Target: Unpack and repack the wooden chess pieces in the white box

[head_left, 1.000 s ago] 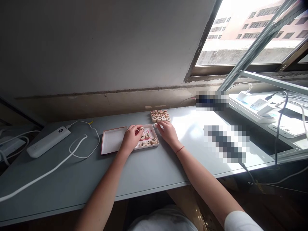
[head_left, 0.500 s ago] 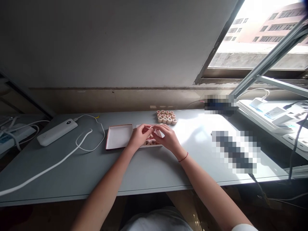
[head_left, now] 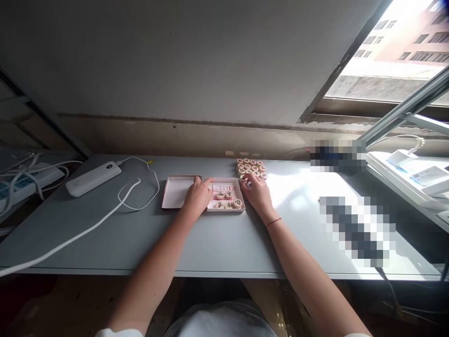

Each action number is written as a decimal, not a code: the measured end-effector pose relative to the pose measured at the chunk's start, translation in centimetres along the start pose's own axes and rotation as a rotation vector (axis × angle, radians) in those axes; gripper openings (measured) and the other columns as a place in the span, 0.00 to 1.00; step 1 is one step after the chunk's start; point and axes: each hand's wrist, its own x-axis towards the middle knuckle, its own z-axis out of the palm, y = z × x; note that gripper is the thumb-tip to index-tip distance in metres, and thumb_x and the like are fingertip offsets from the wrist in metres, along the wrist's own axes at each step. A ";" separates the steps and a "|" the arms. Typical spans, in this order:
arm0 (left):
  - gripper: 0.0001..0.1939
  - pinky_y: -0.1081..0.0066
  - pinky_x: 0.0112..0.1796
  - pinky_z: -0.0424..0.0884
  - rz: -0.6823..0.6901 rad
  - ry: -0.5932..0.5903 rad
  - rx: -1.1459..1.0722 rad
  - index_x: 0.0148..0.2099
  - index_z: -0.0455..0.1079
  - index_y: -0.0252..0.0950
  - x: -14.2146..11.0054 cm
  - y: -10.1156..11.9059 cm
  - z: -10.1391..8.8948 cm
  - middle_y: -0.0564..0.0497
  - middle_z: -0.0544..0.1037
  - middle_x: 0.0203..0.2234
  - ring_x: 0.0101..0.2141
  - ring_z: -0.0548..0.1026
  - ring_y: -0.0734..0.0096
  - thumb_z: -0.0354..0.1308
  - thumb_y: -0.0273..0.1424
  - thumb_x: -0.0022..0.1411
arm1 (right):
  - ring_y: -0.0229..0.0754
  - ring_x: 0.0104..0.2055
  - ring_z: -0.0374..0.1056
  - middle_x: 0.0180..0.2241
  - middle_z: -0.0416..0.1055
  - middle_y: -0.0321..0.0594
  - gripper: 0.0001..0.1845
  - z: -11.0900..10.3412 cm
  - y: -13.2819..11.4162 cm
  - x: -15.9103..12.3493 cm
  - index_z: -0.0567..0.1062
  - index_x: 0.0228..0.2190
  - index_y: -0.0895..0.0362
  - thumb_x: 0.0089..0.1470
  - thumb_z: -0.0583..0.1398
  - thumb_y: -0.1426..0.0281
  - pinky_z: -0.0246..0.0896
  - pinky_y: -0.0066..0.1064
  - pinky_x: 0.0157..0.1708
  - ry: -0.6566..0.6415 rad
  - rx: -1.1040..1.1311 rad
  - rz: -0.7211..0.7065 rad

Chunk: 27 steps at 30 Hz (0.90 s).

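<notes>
A shallow white box (head_left: 226,210) with a red-printed inside lies on the desk, several round wooden Chinese chess pieces (head_left: 228,205) in its front part. My left hand (head_left: 197,195) is closed at the box's left wall, its thumb along the edge. To the right of the box, my right hand (head_left: 258,194) pinches one Chinese chess piece (head_left: 242,178) at the front left corner of a block of pieces (head_left: 248,166) set in rows. Left of the box lies its lid (head_left: 174,193), inner side up, partly behind my left hand.
A white power bank (head_left: 93,179) with a cable lies at the left, and a thick white cord (head_left: 80,236) crosses the desk. Blurred dark items (head_left: 354,231) are at the right. Power strips (head_left: 403,175) stand at the far right, below a window (head_left: 382,70).
My hands have parted from above the box. The right one has moved right to the block of pieces with a piece, the left to the box's left wall. The view has shifted slightly.
</notes>
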 end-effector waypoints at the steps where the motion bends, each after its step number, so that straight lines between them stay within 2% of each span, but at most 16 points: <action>1: 0.24 0.67 0.39 0.69 -0.003 -0.009 -0.003 0.58 0.67 0.43 0.0 0.0 0.0 0.44 0.68 0.40 0.35 0.75 0.63 0.46 0.23 0.62 | 0.49 0.39 0.66 0.36 0.74 0.46 0.10 0.1 -0.1 0.0 0.72 0.37 0.55 0.53 0.54 0.69 0.59 0.37 0.38 0.001 0.003 0.002; 6: 0.22 0.68 0.39 0.69 0.003 -0.008 -0.001 0.54 0.69 0.42 0.3 -0.4 -0.1 0.45 0.70 0.40 0.35 0.75 0.63 0.46 0.23 0.62 | 0.46 0.36 0.65 0.36 0.73 0.44 0.09 -0.7 -0.5 0.1 0.70 0.36 0.54 0.53 0.55 0.66 0.58 0.34 0.35 0.035 0.074 0.050; 10: 0.22 0.68 0.39 0.69 0.002 -0.006 -0.009 0.53 0.70 0.41 0.5 -0.8 -0.2 0.44 0.71 0.41 0.36 0.75 0.63 0.45 0.23 0.61 | 0.43 0.31 0.63 0.29 0.69 0.40 0.07 -2.4 1.0 0.0 0.70 0.31 0.55 0.49 0.55 0.68 0.55 0.32 0.31 0.160 0.052 0.273; 13: 0.21 0.69 0.39 0.69 0.007 0.002 -0.009 0.52 0.71 0.42 0.6 -0.9 -0.2 0.45 0.71 0.41 0.37 0.75 0.63 0.46 0.23 0.61 | 0.44 0.31 0.63 0.28 0.69 0.40 0.07 -2.9 2.6 -0.1 0.72 0.26 0.56 0.46 0.54 0.68 0.55 0.33 0.32 0.127 -0.001 0.370; 16: 0.20 0.70 0.40 0.68 0.000 -0.007 -0.027 0.52 0.71 0.41 0.6 -0.9 -0.2 0.45 0.71 0.41 0.37 0.75 0.64 0.46 0.23 0.61 | 0.45 0.33 0.64 0.29 0.71 0.43 0.11 -2.5 3.6 0.0 0.75 0.26 0.56 0.46 0.53 0.68 0.56 0.35 0.36 0.083 -0.017 0.365; 20: 0.20 0.69 0.40 0.68 -0.002 -0.015 -0.062 0.51 0.71 0.40 0.6 -1.0 -0.3 0.45 0.71 0.41 0.37 0.75 0.63 0.47 0.23 0.61 | 0.47 0.36 0.65 0.32 0.73 0.46 0.15 -1.9 3.7 0.1 0.78 0.29 0.57 0.48 0.53 0.67 0.58 0.37 0.40 0.095 -0.033 0.334; 27: 0.20 0.70 0.40 0.68 0.005 -0.003 -0.048 0.50 0.72 0.40 0.7 -1.0 -0.2 0.45 0.71 0.41 0.37 0.75 0.64 0.45 0.23 0.62 | 0.47 0.37 0.66 0.34 0.73 0.47 0.16 -1.8 3.6 0.1 0.79 0.32 0.58 0.49 0.53 0.68 0.59 0.38 0.41 0.083 -0.022 0.323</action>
